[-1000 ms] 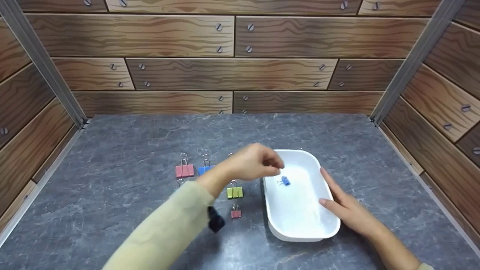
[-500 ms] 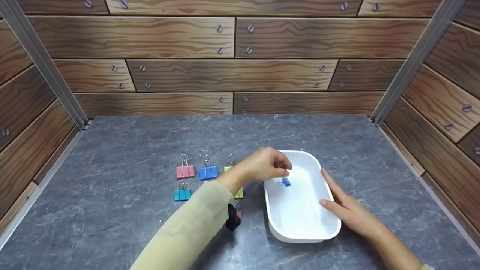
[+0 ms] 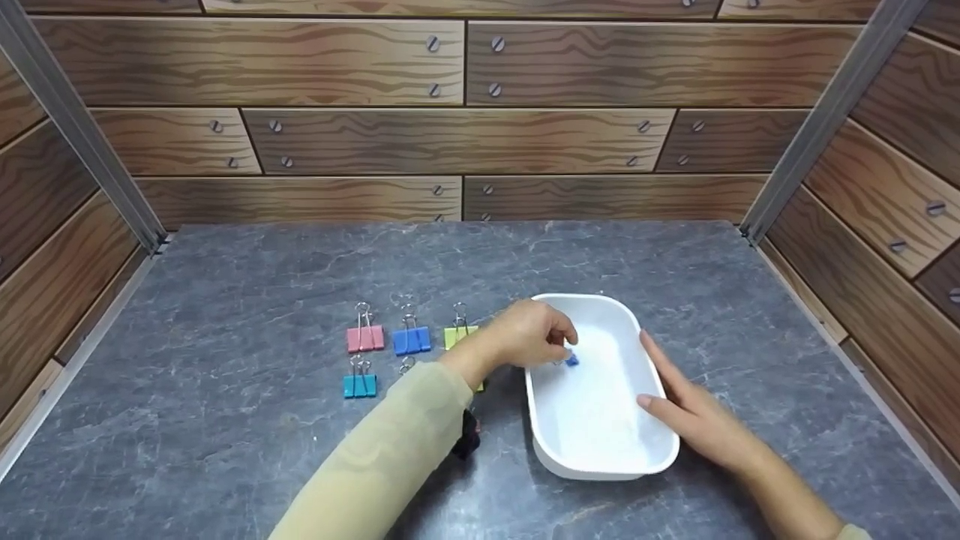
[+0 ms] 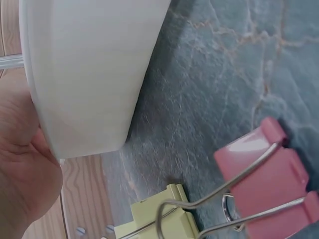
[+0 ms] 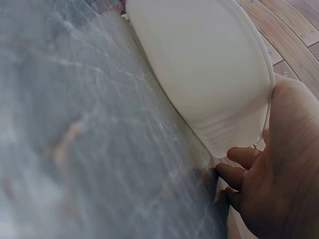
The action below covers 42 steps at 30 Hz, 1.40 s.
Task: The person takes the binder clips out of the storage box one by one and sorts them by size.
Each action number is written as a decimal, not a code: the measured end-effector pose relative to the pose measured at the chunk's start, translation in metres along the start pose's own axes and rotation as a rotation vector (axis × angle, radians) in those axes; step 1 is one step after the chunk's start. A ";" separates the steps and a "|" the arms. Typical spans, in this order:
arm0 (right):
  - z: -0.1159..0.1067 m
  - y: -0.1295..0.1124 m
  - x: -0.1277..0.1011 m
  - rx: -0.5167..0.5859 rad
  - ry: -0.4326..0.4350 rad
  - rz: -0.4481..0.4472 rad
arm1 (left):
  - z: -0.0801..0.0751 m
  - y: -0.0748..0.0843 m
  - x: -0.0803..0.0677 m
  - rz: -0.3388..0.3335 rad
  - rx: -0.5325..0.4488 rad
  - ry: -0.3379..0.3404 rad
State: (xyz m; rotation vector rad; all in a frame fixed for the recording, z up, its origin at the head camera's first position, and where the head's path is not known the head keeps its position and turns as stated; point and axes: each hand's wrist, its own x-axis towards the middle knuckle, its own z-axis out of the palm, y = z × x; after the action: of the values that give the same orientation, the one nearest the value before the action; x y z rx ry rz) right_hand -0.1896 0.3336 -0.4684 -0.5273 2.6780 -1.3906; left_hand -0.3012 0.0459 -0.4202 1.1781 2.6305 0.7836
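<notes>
A white tub (image 3: 604, 457) stands right of centre in the head view. My left hand (image 3: 529, 332) reaches over its left rim with curled fingers. The thumb tip overlaps a small blue binder clip (image 3: 572, 361) on the tub's floor; whether the fingers pinch it is hidden. In the left wrist view that hand (image 4: 22, 159) is cut off behind the tub wall (image 4: 94, 74). My right hand (image 3: 697, 420) holds the tub's right side, thumb over the rim and fingers along the outer wall. The right wrist view shows this hand (image 5: 279, 169) against the tub (image 5: 204, 64).
Left of the tub lie a pink binder clip (image 3: 365, 339), a larger blue clip (image 3: 412, 341), a yellow-green clip (image 3: 457, 335) and a teal clip (image 3: 360, 386). My left sleeve (image 3: 375, 457) covers others partly. Wood-patterned walls (image 3: 457, 142) enclose the table (image 3: 187, 360).
My left hand has moved right and then down into the tub, its thumb now overlapping the small blue binder clip. The right hand and the tub have stayed in place.
</notes>
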 end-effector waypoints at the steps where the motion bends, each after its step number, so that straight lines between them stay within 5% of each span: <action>1: 0.000 0.000 0.000 -0.003 0.002 -0.001 | 0.000 0.000 0.000 0.003 0.011 -0.004; 18: 0.001 0.000 0.001 0.019 0.003 -0.016 | 0.000 0.008 0.002 -0.025 0.226 -0.075; 42: 0.001 0.001 0.000 -0.027 0.020 -0.016 | 0.001 0.010 0.000 -0.041 0.197 -0.067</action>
State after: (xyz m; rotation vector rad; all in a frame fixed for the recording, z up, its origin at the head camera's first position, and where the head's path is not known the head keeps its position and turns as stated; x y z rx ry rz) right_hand -0.1898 0.3334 -0.4697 -0.5409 2.7176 -1.3729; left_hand -0.2940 0.0519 -0.4159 1.1699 2.7159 0.4775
